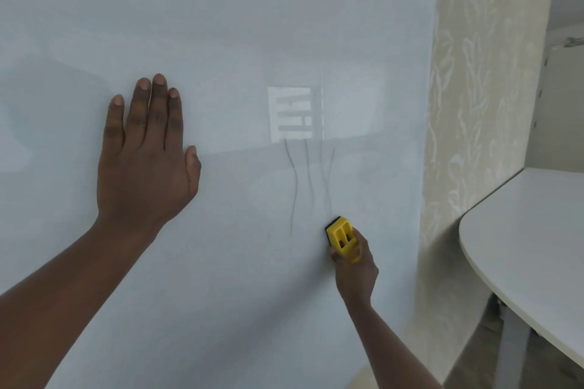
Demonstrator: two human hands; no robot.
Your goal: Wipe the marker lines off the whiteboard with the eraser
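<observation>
A large pale whiteboard (221, 25) fills most of the view. Three thin, wavy, faint grey marker lines (311, 180) run down its middle right. My left hand (145, 161) lies flat on the board with fingers spread, left of the lines. My right hand (355, 265) grips a yellow eraser (343, 237) with a black pad. The pad presses on the board just below the lower end of the rightmost line.
A bright window reflection (294, 114) shines on the board above the lines. Right of the board is a beige patterned wall (474, 104). A white rounded table (531, 230) on a grey leg stands at the right, close to the board's edge.
</observation>
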